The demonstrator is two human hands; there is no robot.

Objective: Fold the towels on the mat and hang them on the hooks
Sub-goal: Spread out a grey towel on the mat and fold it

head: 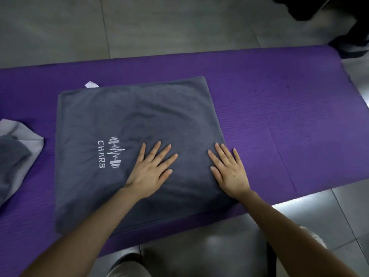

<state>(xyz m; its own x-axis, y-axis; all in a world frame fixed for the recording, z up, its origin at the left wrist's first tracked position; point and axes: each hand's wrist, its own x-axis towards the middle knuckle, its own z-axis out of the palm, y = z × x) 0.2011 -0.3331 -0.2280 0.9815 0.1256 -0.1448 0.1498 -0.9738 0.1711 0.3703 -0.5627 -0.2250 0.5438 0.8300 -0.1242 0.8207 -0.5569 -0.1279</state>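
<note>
**Both palms flat on a folded grey towel**

The grey towel (135,136) lies squared up on the purple mat (279,116), folded into a broad rectangle with its white logo (111,154) facing up and a small pale tag (91,84) poking out at the far left corner. The person kneels at the near edge of the mat. The left hand (151,170) rests flat just right of the logo, fingers straight and fanned. The right hand (229,172) lies flat at the towel's right edge, fingers also straight and spread, with the outer ones reaching onto the mat. Neither hand grips anything; both press down on the cloth.

A second towel (18,156), grey with a lighter side showing, sits rumpled at the left of the mat, well apart from the hands. The hooks are nowhere in this view.

From where I stand, the cloth looks soft, light and limp, with faint ripples across its top. It probably will not keep a crease unless pressed, and the ribbed mat should stop it sliding. For another fold I would pinch the two right-hand corners, through all the layers so they do not slip apart, and carry that edge over towards the logo.
</note>
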